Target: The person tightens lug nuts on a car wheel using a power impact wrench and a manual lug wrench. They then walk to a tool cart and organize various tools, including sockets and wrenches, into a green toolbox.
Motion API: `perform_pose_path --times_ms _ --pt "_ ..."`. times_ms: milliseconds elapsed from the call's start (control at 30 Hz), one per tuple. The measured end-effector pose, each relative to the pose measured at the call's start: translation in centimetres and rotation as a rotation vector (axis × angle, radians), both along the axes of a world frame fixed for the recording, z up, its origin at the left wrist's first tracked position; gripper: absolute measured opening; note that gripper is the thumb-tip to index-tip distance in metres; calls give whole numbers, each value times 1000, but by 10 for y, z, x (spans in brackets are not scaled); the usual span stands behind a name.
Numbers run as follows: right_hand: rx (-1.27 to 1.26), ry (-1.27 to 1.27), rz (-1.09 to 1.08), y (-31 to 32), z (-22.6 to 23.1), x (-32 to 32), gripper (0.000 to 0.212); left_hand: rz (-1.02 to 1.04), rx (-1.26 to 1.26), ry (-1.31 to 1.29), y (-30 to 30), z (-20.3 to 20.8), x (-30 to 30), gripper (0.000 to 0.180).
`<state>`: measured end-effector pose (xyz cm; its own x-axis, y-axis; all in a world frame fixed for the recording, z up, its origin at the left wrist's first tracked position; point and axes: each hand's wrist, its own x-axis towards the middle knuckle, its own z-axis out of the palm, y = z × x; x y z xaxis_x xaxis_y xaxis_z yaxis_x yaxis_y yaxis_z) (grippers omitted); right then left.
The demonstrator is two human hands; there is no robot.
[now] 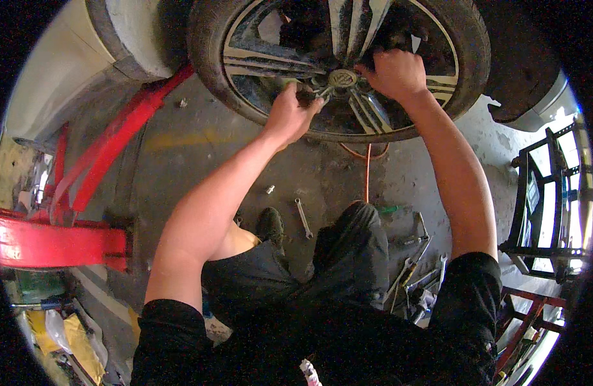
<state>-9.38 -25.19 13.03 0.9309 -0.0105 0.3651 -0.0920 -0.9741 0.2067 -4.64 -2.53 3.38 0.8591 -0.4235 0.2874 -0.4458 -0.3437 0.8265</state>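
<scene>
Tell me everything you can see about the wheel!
The wheel is a dusty silver alloy rim with thin paired spokes, a round cap at its hub and a dark, dirty tyre around it. It stands upright on a car, above the grey concrete floor. The left hand is closed on a dark tool beside the hub, and the right hand grips the spokes to the right of the hub. An orange hose lies beneath it.
</scene>
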Motion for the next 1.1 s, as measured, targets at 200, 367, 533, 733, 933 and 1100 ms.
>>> perform_pose_path --times_ms 200,367,533,733,933,1100 --pt "-6 -42 75 -7 -9 -1 48 34 -66 -272 -13 26 -9 32" --pt "12 -68 66 -7 -14 3 47 183 -82 -511 -36 33 -1 29" --pt "19 -92 68 -5 -17 4 48 248 57 -741 -43 31 12 35" --pt "33 -73 45 -5 -15 1 51 256 168 -827 -48 20 21 34" --pt "50 -121 63 -8 -19 1 56 227 177 -990 -48 15 27 32" --pt "57 -84 42 -4 -17 1 56 253 170 -1001 -42 18 27 35"
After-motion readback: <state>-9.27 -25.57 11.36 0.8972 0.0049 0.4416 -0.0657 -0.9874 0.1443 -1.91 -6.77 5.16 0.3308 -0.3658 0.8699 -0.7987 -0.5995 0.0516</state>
